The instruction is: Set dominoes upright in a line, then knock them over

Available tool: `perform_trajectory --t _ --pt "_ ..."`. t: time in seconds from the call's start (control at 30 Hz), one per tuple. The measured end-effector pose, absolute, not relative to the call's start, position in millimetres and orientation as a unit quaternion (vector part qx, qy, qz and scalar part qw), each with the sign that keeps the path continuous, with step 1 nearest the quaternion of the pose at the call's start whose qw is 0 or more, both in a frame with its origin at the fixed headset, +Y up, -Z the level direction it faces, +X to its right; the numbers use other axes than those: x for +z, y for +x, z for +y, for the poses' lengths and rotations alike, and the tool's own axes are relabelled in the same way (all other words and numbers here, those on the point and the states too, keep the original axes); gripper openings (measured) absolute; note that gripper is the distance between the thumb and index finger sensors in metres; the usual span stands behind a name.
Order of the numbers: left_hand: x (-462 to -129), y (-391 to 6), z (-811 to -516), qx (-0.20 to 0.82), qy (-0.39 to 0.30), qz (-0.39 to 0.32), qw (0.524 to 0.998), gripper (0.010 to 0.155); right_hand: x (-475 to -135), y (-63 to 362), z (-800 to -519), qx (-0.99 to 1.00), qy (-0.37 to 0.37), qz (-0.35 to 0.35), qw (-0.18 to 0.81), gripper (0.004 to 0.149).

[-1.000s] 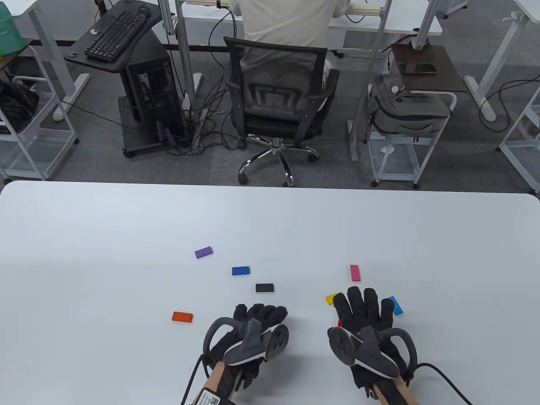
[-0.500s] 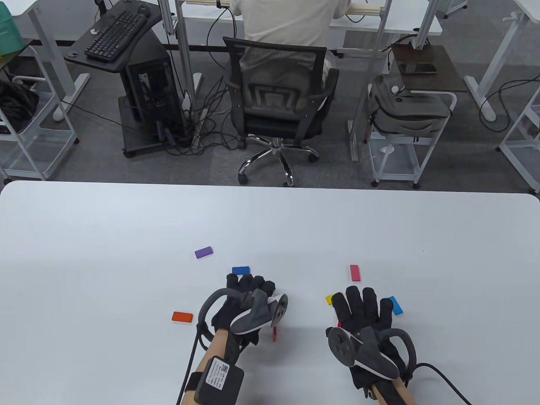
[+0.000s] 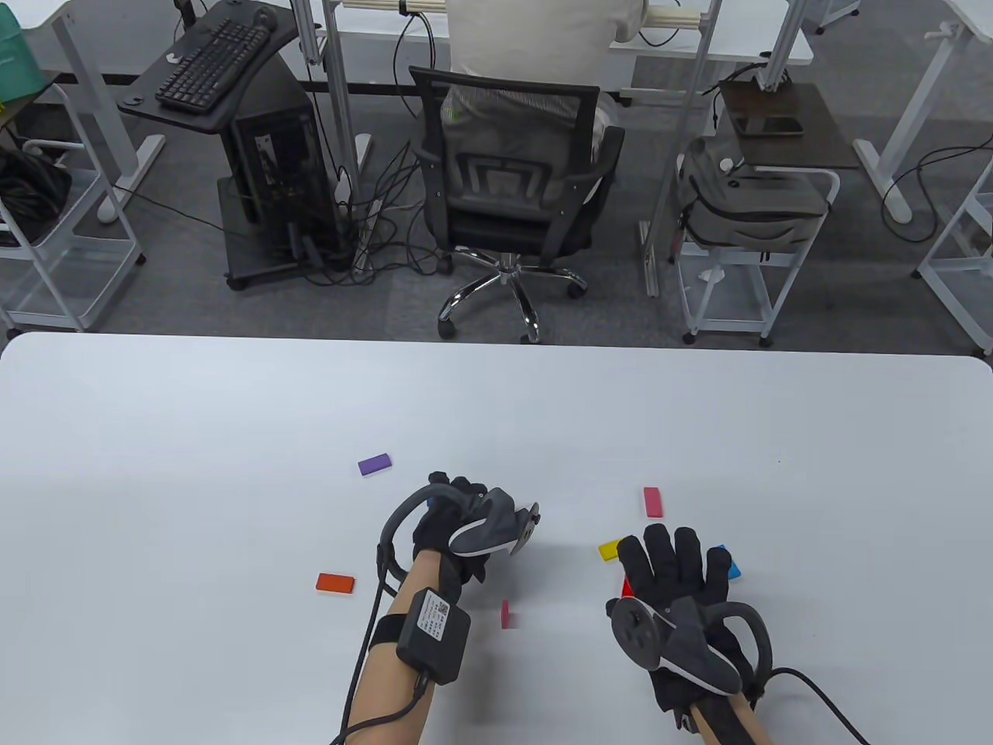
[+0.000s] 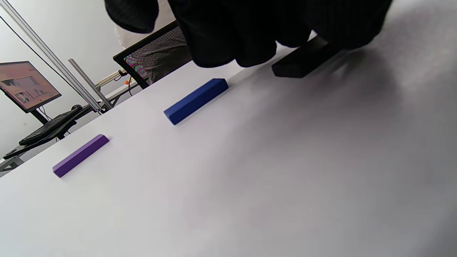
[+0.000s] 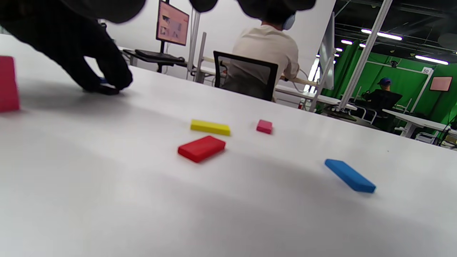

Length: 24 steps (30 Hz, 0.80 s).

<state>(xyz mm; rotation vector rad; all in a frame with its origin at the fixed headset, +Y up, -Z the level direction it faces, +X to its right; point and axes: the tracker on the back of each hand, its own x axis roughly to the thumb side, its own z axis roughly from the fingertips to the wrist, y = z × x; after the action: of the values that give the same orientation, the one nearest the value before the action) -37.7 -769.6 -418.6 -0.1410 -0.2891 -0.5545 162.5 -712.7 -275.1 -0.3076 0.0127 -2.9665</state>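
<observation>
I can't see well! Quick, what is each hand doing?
Left hand: fingers curled round the black domino, gripping it.
Right hand: open, fingers straight, holding nothing.

Matt, smooth white table point(image 3: 233, 434). Dominoes are smooth, matt, solid-coloured blocks that look like plastic: the black domino point(image 4: 300, 60) under the fingertips of the left hand point(image 3: 458, 520), the dark blue domino point(image 4: 196, 100) just beyond them, the purple domino point(image 4: 80, 155) farther off. Both gloves, including the right hand point(image 3: 675, 574), are black knitted cloth. The red domino point(image 5: 201, 148) below the right fingers shows a faint sheen.
</observation>
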Motion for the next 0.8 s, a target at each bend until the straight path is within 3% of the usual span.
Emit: perform_trajectory --t 0.53,0.8 --pt "-411.0 -32.5 -773.2 -0.296 -0.093 -0.144 0.940 0.054 -276.5 161.8 -714.1 -0.991 -0.104 -0.007 0.085 0.072" --pt "-384.5 -47.6 -739.1 -0.236 -0.053 -0.133 0.961 0.057 -276.9 162.2 -714.1 -0.991 -0.104 -0.001 0.083 0.072"
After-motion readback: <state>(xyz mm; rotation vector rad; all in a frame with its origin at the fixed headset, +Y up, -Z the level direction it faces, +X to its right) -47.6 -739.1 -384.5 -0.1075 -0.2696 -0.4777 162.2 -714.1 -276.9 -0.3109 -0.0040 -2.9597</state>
